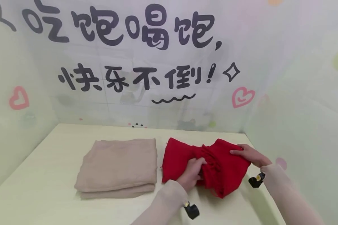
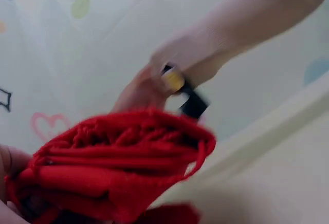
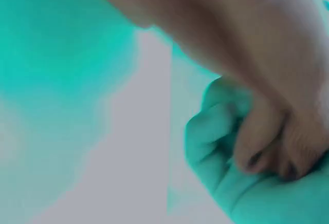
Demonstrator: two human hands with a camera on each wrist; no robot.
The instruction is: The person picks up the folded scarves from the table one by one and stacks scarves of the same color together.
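Observation:
A red cloth (image 1: 231, 165) is bunched at its middle, with its right part raised into a loose peak. My left hand (image 1: 192, 173) grips the gathered folds at the middle, thumb on top. At the far right edge my right hand (image 1: 252, 154) holds the cloth between thumb and fingers. In the left wrist view the red cloth (image 2: 113, 178) shows stacked layers with crinkled, cord-like strands inside, and the right hand (image 2: 141, 93) is behind it. The right wrist view is blurred and tinted teal; a hand (image 3: 272, 142) there presses into creased cloth (image 3: 211, 142).
To the left on the pale table (image 1: 45, 175) lies a beige cloth (image 1: 118, 165), folded flat in layers. A printed wall sheet (image 1: 146, 109) rises behind the table, with side walls at left and right. Both wrists wear small black devices (image 1: 192, 210).

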